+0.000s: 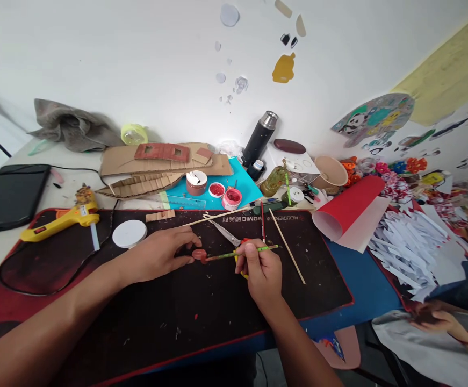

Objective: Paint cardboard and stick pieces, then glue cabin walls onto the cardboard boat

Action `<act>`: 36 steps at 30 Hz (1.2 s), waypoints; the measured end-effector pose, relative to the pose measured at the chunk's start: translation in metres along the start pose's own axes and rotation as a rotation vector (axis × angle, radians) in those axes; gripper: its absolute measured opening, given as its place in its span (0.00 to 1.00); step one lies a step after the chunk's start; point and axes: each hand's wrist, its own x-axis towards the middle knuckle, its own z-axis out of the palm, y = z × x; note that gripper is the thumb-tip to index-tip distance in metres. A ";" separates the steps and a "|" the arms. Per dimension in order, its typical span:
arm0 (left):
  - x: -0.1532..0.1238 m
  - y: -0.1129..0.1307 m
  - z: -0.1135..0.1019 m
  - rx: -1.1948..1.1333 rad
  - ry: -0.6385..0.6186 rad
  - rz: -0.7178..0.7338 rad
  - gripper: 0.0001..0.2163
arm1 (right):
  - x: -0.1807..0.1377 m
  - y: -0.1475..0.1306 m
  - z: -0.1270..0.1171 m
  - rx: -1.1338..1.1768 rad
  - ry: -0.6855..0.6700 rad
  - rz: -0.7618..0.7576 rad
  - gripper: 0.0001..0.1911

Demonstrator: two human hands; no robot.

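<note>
My right hand [260, 271] is closed around a green-handled paintbrush [228, 255], held nearly level with its bristles pointing left. The bristle end touches a small reddish-brown painted piece [199, 255] over the dark mat. My left hand [163, 252] holds that piece at its left edge between curled fingers and thumb. Scissors [223, 232] with red and yellow handles lie just beyond the brush, partly hidden by my right hand. Farther back stand an open jar of red paint [232, 198] and its paint-smeared lid [216, 190].
A yellow glue gun [66, 217] with its cord lies at left, beside a round white lid [129, 234]. Cardboard pieces [163, 152] and a black thermos [260, 138] are at the back. Wooden sticks [288, 247], red paper [350, 207] and paper strips [405, 252] lie right, near another person's hand [439, 322].
</note>
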 end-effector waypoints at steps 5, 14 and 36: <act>0.001 0.002 0.001 0.002 -0.003 0.002 0.09 | 0.000 -0.001 -0.002 0.030 0.018 0.010 0.24; 0.000 0.002 0.002 -0.015 0.015 0.015 0.08 | -0.001 -0.002 0.007 0.079 0.005 0.017 0.24; 0.000 0.000 0.004 0.043 0.015 0.017 0.09 | 0.001 -0.004 -0.006 -0.006 0.014 0.033 0.25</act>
